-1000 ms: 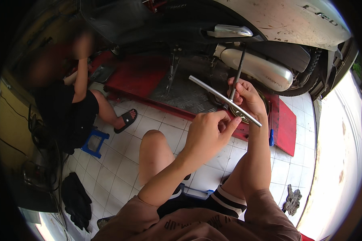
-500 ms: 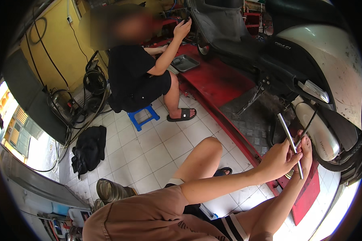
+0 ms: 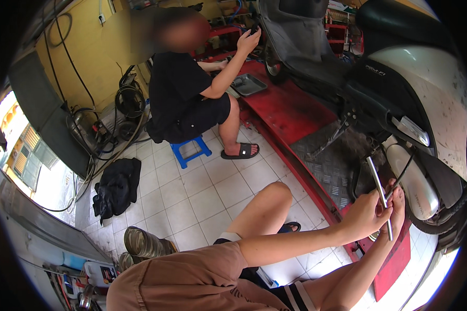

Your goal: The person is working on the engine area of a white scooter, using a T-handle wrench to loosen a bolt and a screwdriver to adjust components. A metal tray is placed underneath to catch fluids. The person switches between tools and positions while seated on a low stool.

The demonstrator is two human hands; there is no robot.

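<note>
My left hand (image 3: 366, 213) is closed around a long silver metal rod (image 3: 374, 173), which slants from upper left to lower right. Right beside it, my right hand (image 3: 397, 210) has its fingers bent in around a thin black strip, perhaps a rod or cable (image 3: 406, 167), whose far end rises in front of the scooter's silver exhaust muffler (image 3: 411, 179). The two hands touch or overlap, so part of what lies between the fingers is hidden. Both are near the rear of a grey and black scooter (image 3: 425, 78).
The scooter stands on a red lift platform (image 3: 288, 111) with a dark tread plate (image 3: 321, 168). A person in black (image 3: 184, 98) sits on a blue stool (image 3: 190, 150), one hand raised. A grey tray (image 3: 249, 84) and black cloth (image 3: 118, 187) lie farther off.
The whole view has shifted slightly, moving the surroundings a little to the right. My hands still hold the silver rod and the black strip close together.
</note>
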